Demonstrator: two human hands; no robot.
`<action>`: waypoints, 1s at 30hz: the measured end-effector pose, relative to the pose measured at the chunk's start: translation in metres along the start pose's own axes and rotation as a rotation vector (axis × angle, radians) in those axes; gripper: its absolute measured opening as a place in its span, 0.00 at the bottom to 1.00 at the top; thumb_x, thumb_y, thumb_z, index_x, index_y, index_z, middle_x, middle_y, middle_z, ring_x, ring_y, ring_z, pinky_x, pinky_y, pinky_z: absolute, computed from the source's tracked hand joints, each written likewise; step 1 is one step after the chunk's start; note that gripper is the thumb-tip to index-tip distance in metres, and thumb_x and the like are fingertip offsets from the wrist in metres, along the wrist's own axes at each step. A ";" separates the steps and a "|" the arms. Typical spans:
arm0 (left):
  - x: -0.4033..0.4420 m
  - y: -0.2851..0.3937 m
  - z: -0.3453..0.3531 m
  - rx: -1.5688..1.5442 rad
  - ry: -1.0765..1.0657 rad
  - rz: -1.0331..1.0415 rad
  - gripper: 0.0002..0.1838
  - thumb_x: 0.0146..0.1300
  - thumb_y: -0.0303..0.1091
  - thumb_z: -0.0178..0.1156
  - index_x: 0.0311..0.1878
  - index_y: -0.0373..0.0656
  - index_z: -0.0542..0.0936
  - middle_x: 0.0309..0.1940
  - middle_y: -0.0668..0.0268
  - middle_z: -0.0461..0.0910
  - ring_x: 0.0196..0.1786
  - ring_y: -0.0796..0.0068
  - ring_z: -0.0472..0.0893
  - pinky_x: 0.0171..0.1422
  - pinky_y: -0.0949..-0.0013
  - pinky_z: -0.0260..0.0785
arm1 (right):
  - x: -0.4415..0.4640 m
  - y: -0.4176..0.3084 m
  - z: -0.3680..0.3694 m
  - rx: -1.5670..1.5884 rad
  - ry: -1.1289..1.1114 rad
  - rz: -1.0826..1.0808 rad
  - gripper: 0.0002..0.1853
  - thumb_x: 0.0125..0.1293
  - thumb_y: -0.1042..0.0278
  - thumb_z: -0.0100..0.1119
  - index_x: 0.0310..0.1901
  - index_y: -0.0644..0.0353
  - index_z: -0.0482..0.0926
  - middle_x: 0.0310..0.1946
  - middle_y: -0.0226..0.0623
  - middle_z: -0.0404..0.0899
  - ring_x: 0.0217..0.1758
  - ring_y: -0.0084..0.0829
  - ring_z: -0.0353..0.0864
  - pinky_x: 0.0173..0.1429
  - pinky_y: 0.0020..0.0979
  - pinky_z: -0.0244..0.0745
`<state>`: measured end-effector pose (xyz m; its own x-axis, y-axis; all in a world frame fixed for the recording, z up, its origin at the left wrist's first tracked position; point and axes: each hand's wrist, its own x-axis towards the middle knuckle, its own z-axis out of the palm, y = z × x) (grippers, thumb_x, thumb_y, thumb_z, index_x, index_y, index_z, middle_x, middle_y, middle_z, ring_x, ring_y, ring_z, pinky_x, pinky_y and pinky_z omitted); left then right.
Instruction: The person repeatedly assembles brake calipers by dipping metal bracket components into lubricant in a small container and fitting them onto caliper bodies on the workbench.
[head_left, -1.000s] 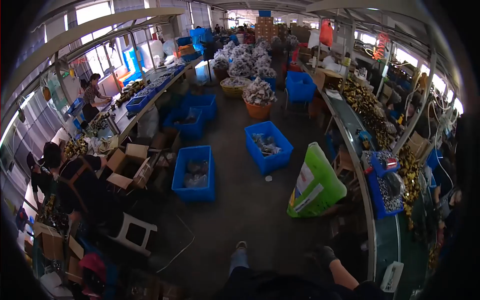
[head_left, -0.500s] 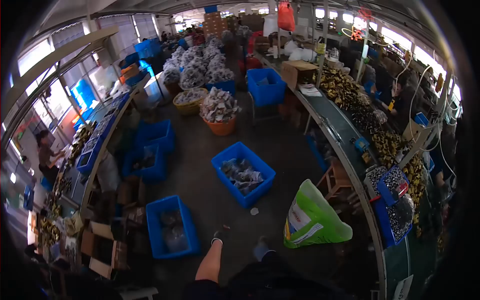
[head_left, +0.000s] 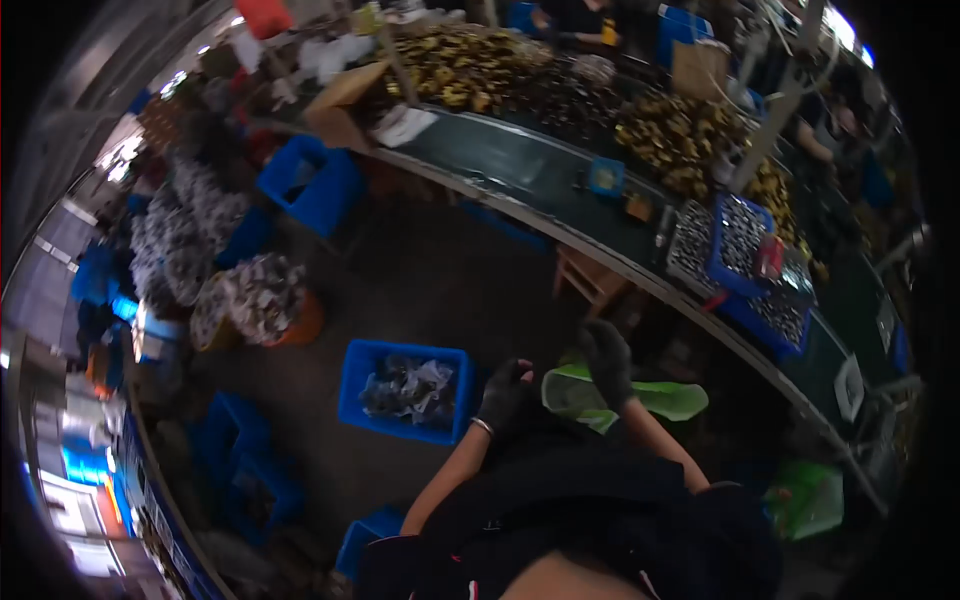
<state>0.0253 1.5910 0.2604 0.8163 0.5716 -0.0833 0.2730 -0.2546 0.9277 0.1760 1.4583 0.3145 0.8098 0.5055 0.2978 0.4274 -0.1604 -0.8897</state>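
My left hand (head_left: 505, 393), in a dark grey glove with bare fingertips, is held between the blue bin and the green bag. Its fingers are slightly bent and apart, with nothing visible in them. My right hand (head_left: 606, 362), also gloved, is over the light green bag (head_left: 672, 401) and hides the middle of it. The right fingers are stretched out, away from my body; whether they touch the bag is unclear. To the left stands a blue bin (head_left: 456, 392) with crumpled clear plastic bags (head_left: 408, 388) inside.
A long green conveyor table (head_left: 500, 150) curves along the right, bearing heaps of brownish-gold parts (head_left: 450, 65) and blue trays (head_left: 738, 235) of small metallic pieces. Under its edge is a wooden stool (head_left: 592, 280). More blue bins (head_left: 312, 185) and filled baskets stand left. People work behind the table.
My view has turned right and down towards the table. Both hands have risen into view in front of my body, the right one now over the green bag.
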 end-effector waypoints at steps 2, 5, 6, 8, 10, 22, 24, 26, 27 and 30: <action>0.038 0.047 0.015 -0.094 -0.214 0.037 0.11 0.64 0.32 0.55 0.47 0.37 0.74 0.39 0.60 0.77 0.44 0.73 0.77 0.48 0.70 0.70 | 0.043 0.009 0.045 0.286 0.190 0.116 0.10 0.64 0.68 0.56 0.45 0.61 0.77 0.36 0.36 0.80 0.39 0.25 0.78 0.46 0.28 0.72; 0.098 0.056 0.042 -0.370 -0.315 0.072 0.11 0.66 0.32 0.53 0.48 0.38 0.72 0.40 0.63 0.76 0.44 0.75 0.75 0.48 0.72 0.69 | 0.097 0.043 0.068 0.558 0.455 0.308 0.10 0.66 0.66 0.54 0.45 0.61 0.77 0.33 0.33 0.80 0.37 0.23 0.76 0.45 0.27 0.71; 0.112 0.047 0.053 -0.439 -0.226 0.084 0.09 0.67 0.31 0.52 0.46 0.38 0.72 0.38 0.64 0.75 0.42 0.77 0.74 0.46 0.72 0.68 | 0.109 0.059 0.075 0.744 0.553 0.446 0.11 0.67 0.65 0.53 0.45 0.62 0.77 0.32 0.31 0.80 0.36 0.23 0.76 0.45 0.26 0.71; 0.152 0.043 0.051 -0.493 -0.193 0.079 0.07 0.67 0.29 0.51 0.45 0.38 0.72 0.35 0.65 0.74 0.40 0.80 0.72 0.45 0.73 0.68 | 0.147 0.097 0.094 0.691 0.738 0.426 0.11 0.67 0.64 0.53 0.44 0.62 0.77 0.31 0.30 0.79 0.35 0.23 0.75 0.43 0.26 0.70; 0.209 0.071 0.036 -0.459 -0.269 0.023 0.05 0.68 0.29 0.50 0.41 0.38 0.72 0.34 0.67 0.72 0.39 0.82 0.70 0.44 0.74 0.66 | 0.190 0.107 0.106 0.614 0.906 0.389 0.11 0.67 0.63 0.52 0.43 0.62 0.78 0.29 0.29 0.79 0.34 0.22 0.74 0.42 0.25 0.70; 0.472 0.046 -0.020 -0.531 -0.237 -0.096 0.09 0.70 0.33 0.47 0.38 0.39 0.73 0.31 0.69 0.74 0.35 0.82 0.70 0.41 0.75 0.65 | 0.447 0.124 0.195 0.389 0.969 0.419 0.11 0.67 0.65 0.53 0.41 0.64 0.79 0.30 0.30 0.78 0.33 0.18 0.73 0.41 0.24 0.70; 0.496 0.045 -0.018 -0.633 -0.243 -0.167 0.08 0.70 0.33 0.47 0.38 0.39 0.73 0.31 0.69 0.73 0.35 0.82 0.69 0.42 0.75 0.65 | 0.466 0.129 0.204 0.279 0.912 0.396 0.10 0.67 0.65 0.53 0.40 0.64 0.79 0.30 0.30 0.78 0.33 0.18 0.74 0.41 0.24 0.70; 0.508 0.042 -0.021 -0.725 -0.223 -0.255 0.08 0.70 0.32 0.47 0.38 0.39 0.73 0.30 0.70 0.73 0.35 0.82 0.69 0.42 0.75 0.64 | 0.476 0.141 0.210 0.245 0.879 0.395 0.10 0.66 0.66 0.53 0.40 0.64 0.78 0.31 0.30 0.78 0.33 0.20 0.74 0.39 0.25 0.71; 0.514 0.038 -0.021 -0.638 -0.236 -0.230 0.08 0.70 0.32 0.48 0.38 0.38 0.73 0.30 0.70 0.73 0.35 0.82 0.69 0.42 0.75 0.64 | 0.480 0.143 0.210 0.251 0.843 0.398 0.10 0.66 0.66 0.53 0.40 0.64 0.78 0.31 0.30 0.78 0.33 0.20 0.74 0.39 0.25 0.71; 0.548 0.034 -0.031 -0.506 -0.237 -0.196 0.08 0.68 0.32 0.50 0.39 0.37 0.74 0.29 0.69 0.74 0.34 0.81 0.69 0.42 0.75 0.65 | 0.504 0.157 0.216 0.128 0.747 0.481 0.08 0.62 0.71 0.56 0.40 0.65 0.78 0.31 0.36 0.78 0.34 0.28 0.77 0.40 0.29 0.73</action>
<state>0.4657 1.9196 0.2579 0.8827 0.3656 -0.2954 0.2008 0.2749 0.9403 0.5643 1.8710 0.2496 0.9593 -0.2822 -0.0096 -0.0378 -0.0947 -0.9948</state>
